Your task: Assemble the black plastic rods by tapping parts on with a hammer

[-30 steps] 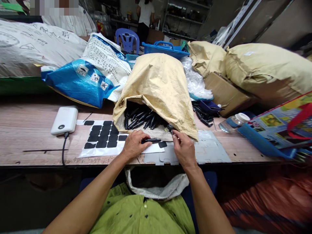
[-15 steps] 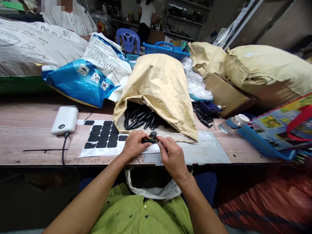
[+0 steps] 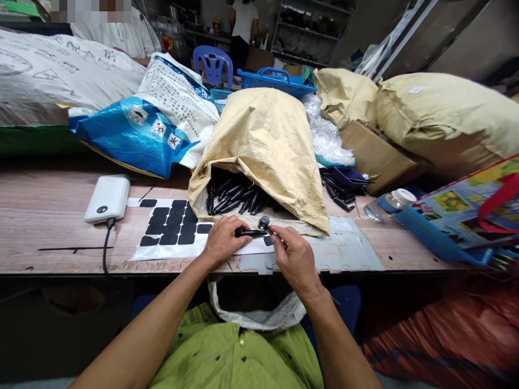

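Observation:
My left hand (image 3: pixel 224 237) is closed around a slim black pen-shaped piece (image 3: pixel 251 233), held level over the table edge with its tip toward the right. Between the fingers of my right hand (image 3: pixel 295 260) is a small tool with a round dark head (image 3: pixel 264 222), its handle mostly hidden. The head is close to the piece's tip; I cannot tell whether they touch. A dark rounded patch (image 3: pixel 268 241) lies below the tool. Just beyond my hands, a tan woven sack (image 3: pixel 263 135) gapes over several black pen-shaped pieces (image 3: pixel 239 198). A white sheet (image 3: pixel 140 254) bearing black rounded squares (image 3: pixel 172 225) lies left.
Left on the table is a white power bank (image 3: pixel 107 199) with a cable. A blue and white bag (image 3: pixel 150 127) rests behind it. To the right are a clear bottle (image 3: pixel 389 205), a blue tray (image 3: pixel 440 235) and a cardboard box (image 3: pixel 379 156). Two people are in the background.
My right hand has moved a little right with the round-headed tool, away from my left fingers. More of the black piece shows now, and the dark patch beneath is uncovered. My left hand stays put.

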Tool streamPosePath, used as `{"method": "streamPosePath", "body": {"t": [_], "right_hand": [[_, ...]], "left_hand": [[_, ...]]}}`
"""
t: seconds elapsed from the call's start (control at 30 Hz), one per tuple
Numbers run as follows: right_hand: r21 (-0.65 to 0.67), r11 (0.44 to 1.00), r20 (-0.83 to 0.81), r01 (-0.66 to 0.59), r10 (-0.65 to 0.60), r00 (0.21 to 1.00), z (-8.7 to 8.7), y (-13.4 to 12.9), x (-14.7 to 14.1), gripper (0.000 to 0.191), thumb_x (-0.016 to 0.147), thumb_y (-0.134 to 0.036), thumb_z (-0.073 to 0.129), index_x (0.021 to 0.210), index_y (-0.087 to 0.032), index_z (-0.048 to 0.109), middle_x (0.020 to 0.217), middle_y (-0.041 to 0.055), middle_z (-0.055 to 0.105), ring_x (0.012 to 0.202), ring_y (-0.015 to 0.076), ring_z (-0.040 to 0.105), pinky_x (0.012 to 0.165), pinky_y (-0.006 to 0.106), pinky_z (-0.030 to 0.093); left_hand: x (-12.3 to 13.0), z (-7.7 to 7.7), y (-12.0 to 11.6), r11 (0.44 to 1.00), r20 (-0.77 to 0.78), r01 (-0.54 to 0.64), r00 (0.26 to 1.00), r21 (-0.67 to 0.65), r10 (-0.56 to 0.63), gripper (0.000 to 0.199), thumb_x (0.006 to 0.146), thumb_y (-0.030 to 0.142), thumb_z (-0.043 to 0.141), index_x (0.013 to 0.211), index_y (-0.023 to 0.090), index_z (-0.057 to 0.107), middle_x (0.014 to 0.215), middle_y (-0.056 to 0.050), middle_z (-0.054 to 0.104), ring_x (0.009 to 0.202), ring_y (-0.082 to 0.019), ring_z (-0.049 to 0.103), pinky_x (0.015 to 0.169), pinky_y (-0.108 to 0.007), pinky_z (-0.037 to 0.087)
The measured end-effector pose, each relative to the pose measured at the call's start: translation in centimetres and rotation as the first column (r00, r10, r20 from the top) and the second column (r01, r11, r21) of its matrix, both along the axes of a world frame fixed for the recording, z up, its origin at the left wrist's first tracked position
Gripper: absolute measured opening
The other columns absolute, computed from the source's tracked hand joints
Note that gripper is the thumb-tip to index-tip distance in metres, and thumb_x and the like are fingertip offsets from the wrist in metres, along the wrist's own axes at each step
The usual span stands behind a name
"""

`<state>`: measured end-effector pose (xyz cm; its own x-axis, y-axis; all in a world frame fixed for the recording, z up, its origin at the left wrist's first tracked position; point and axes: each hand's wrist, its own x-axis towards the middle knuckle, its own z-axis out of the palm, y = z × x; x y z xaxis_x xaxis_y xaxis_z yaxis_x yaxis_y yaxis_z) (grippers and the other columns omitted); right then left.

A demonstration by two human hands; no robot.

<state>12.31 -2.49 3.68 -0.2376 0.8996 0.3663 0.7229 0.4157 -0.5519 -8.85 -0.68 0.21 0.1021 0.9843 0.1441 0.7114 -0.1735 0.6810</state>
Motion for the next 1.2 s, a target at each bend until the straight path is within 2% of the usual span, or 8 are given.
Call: {"method": "streamPosePath", "body": {"t": [0.1, 0.2, 0.37, 0.53, 0.6, 0.77, 1.2], "right_hand": [[0.027, 0.998, -0.011, 0.051, -0.05, 0.999, 0.1, 1.0, 0.8, 0.03, 0.098, -0.022, 0.049, 0.118, -0.023, 0.071, 0.105, 0.0059, 0.072, 0.096, 0.0192, 0.066, 0.086, 0.03, 0.051], [0.046, 0.99, 0.048, 0.132, -0.134, 0.99, -0.3, 2.4, 2.0, 0.029, 0.094, -0.021, 0.053, 0.115, -0.024, 0.072, 0.103, 0.0052, 0.071, 0.095, 0.0199, 0.065, 0.087, 0.031, 0.049], [0.088, 0.976, 0.173, 0.201, -0.213, 0.962, -2.5, 3.9, 3.4, 0.025, 0.091, -0.021, 0.057, 0.109, -0.025, 0.073, 0.098, 0.0049, 0.068, 0.095, 0.0212, 0.06, 0.085, 0.032, 0.044], [0.179, 0.958, 0.224, 0.222, -0.26, 0.939, -4.2, 3.5, 3.3, 0.025, 0.093, -0.021, 0.055, 0.112, -0.024, 0.071, 0.098, 0.0064, 0.064, 0.095, 0.0223, 0.054, 0.086, 0.033, 0.041], [0.199, 0.955, 0.24, 0.222, -0.267, 0.933, -4.3, 3.3, 3.2, 0.025, 0.093, -0.021, 0.055, 0.113, -0.023, 0.07, 0.098, 0.0068, 0.064, 0.095, 0.0227, 0.053, 0.086, 0.033, 0.04], [0.204, 0.954, 0.261, 0.22, -0.269, 0.927, -4.2, 3.3, 3.2, 0.026, 0.095, -0.022, 0.054, 0.116, -0.023, 0.069, 0.099, 0.0071, 0.063, 0.095, 0.0232, 0.051, 0.087, 0.033, 0.039], [0.207, 0.951, 0.278, 0.228, -0.281, 0.919, -4.3, 3.2, 3.1, 0.026, 0.096, -0.022, 0.055, 0.117, -0.023, 0.069, 0.1, 0.007, 0.063, 0.095, 0.0229, 0.051, 0.087, 0.033, 0.038]], "left_hand": [[0.0, 0.1, -0.1, 1.0, -0.007, -0.001, 1.0, 0.009, 0.001, 0.015, 0.078, 0.031, 0.073, 0.092, 0.025, 0.074, 0.094, -0.001, 0.072, 0.099, -0.024, 0.061, 0.087, -0.037, 0.045], [0.0, 0.2, -0.1, 1.0, -0.019, 0.014, 1.0, 0.015, -0.014, 0.018, 0.075, 0.027, 0.072, 0.092, 0.024, 0.073, 0.096, -0.002, 0.072, 0.098, -0.024, 0.06, 0.088, -0.038, 0.045], [0.0, 0.2, -0.2, 1.0, -0.03, 0.022, 0.999, 0.018, -0.021, 0.021, 0.072, 0.026, 0.072, 0.093, 0.024, 0.072, 0.097, -0.002, 0.071, 0.096, -0.025, 0.06, 0.087, -0.038, 0.046], [0.0, 0.3, -0.3, 1.0, -0.005, 0.003, 1.0, 0.016, -0.002, 0.031, 0.072, 0.026, 0.072, 0.102, 0.025, 0.07, 0.091, -0.001, 0.07, 0.094, -0.024, 0.06, 0.086, -0.037, 0.047], [-0.1, 0.3, -0.3, 1.0, 0.006, -0.006, 1.0, 0.009, 0.006, 0.033, 0.072, 0.026, 0.072, 0.105, 0.025, 0.068, 0.091, 0.0, 0.07, 0.094, -0.024, 0.06, 0.086, -0.037, 0.047], [-0.2, 0.1, -0.1, 1.0, -0.035, 0.031, 0.999, 0.005, -0.031, 0.016, 0.08, 0.032, 0.07, 0.094, 0.025, 0.07, 0.094, -0.001, 0.07, 0.094, -0.023, 0.059, 0.084, -0.036, 0.044], [-0.2, -0.1, -0.3, 0.999, -0.036, 0.038, 0.999, 0.028, -0.037, 0.017, 0.09, 0.037, 0.066, 0.097, 0.023, 0.071, 0.094, -0.002, 0.069, 0.092, -0.022, 0.057, 0.082, -0.035, 0.041]]}}
